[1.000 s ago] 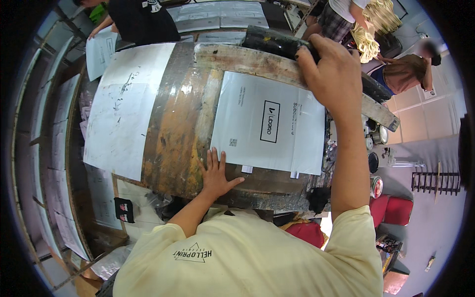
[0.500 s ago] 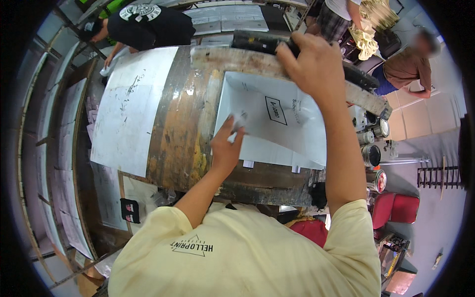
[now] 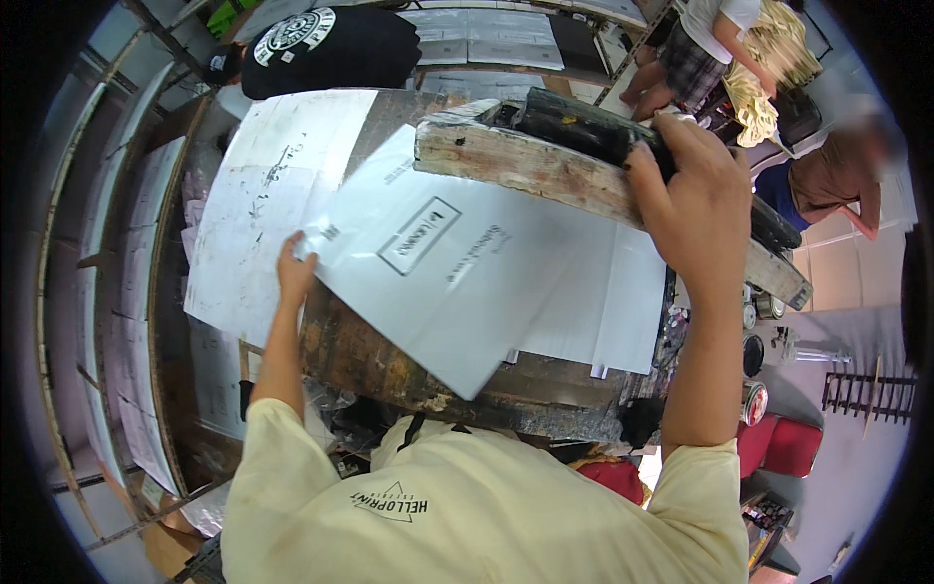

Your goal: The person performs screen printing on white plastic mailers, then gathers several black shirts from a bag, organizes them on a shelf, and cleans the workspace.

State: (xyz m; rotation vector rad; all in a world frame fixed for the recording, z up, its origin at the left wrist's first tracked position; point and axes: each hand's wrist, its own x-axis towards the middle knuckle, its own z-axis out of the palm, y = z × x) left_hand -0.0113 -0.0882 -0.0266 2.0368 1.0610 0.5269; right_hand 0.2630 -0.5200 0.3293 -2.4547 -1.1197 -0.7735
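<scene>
My left hand (image 3: 296, 268) pinches the corner of a thin white printed sheet (image 3: 428, 302), perhaps a plastic bag. The sheet lies slanted across the worktable (image 3: 355, 346), its near corner pointing toward me. My right hand (image 3: 702, 209) is closed around the edge of a worn wooden frame (image 3: 535, 178), which is tilted up above the table's far side. A black bar (image 3: 584, 129) rests along that frame, under my right fingers. Beneath the printed sheet, to the right, lies a white base sheet (image 3: 623, 311) with small tabs at its near edge.
A large white board (image 3: 248, 214) covers the table's left part. Racks (image 3: 151, 321) holding sheets stand at left. A person in black (image 3: 331, 54) bends beyond the table; two others are at the far right. Cans (image 3: 753, 401) and a red chair (image 3: 790, 446) stand at right.
My left hand has moved left, drawing the printed sheet with it, so it now lies turned and partly off the base sheet. My right hand still holds the frame.
</scene>
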